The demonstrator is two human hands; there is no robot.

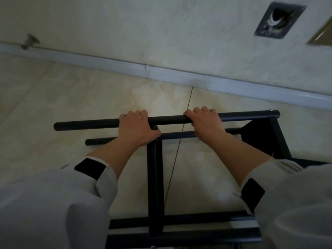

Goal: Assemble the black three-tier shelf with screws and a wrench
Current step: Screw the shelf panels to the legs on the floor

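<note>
both hands, left & right, grip clamped on top tube of black shelf frame lying on floor nr the wall edge; roughly part-built, no wrench/screws in view.

Pale tiled floor, black shelf frame on it

No legible text, labels, nos. or brand marks anywhere in view. Dark wall plate at upper right carries pale markings, but too blurred to read. Shelf frame tubes: plain black, unmarked.
</note>
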